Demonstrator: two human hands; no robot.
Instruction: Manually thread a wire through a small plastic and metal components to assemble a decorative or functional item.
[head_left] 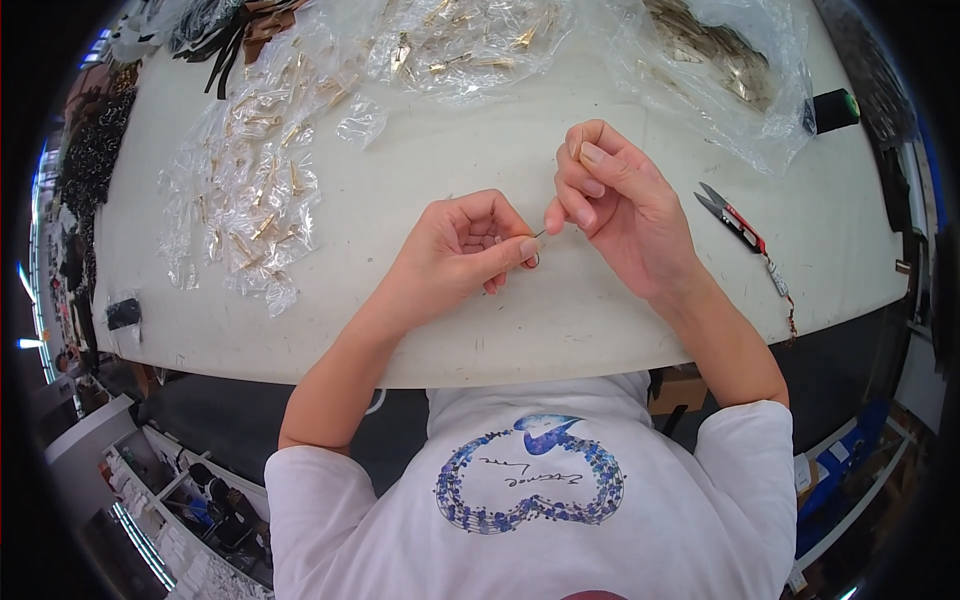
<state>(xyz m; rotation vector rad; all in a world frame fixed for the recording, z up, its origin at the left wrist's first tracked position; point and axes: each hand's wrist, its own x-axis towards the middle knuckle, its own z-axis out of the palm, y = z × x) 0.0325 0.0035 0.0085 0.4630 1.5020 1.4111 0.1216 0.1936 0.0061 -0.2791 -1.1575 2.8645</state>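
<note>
Over the middle of the white table (420, 340) my two hands are raised close to each other. My left hand (468, 245) is closed, its thumb and forefinger pinching a thin dark strand (541, 234) that looks like thread. A small loop of it shows below the thumb. Slightly higher and to the right, my right hand (630, 210) pinches a fine, needle-like sliver (583, 137) between thumb and forefinger, too thin to make out fully. Its other fingers are curled, and the little finger is near the strand's end. Red-and-black thread snips (732, 218) lie to the right, touched by neither hand.
Clear plastic bags with gold-coloured metal pieces (265, 200) spread over the left and far side (460, 50). A bag of flat brownish metal parts (715, 55) lies far right, beside a black thread spool (836, 110). Another dark spool (123, 314) stands at the left edge.
</note>
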